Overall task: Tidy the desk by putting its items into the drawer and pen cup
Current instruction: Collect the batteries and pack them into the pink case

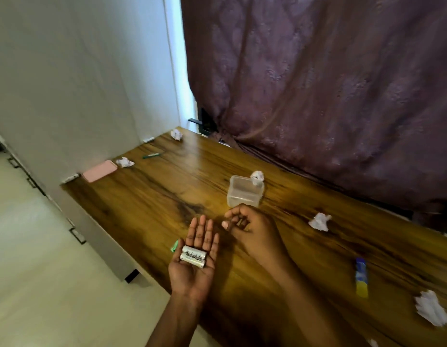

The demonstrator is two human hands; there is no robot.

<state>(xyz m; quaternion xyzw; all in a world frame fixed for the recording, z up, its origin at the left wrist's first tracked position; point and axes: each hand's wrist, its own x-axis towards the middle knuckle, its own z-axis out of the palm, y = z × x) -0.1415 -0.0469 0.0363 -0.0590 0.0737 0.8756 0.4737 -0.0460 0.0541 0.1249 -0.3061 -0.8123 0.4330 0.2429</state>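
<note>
My left hand (196, 256) lies palm up over the desk's front edge with its fingers straight. Two white batteries (193, 256) rest side by side on the palm. Just to the right, my right hand (245, 227) hovers over the wooden desk (154, 196) with its fingers curled; whether it holds anything is hidden. A clear plastic box (245, 191) stands open just beyond the right hand. A blue and yellow glue stick (361, 278) lies at the right. A green pen (151, 155) lies at the far left of the desk.
Crumpled paper balls lie scattered: (320, 221), (430, 311), (124, 162), (176, 134) and one (257, 176) behind the box. A pink flat case (99, 171) sits at the left edge. A small green item (174, 246) peeks from under my left hand. Drawer handles (77, 235) show below the desk; a curtain (317, 83) hangs behind.
</note>
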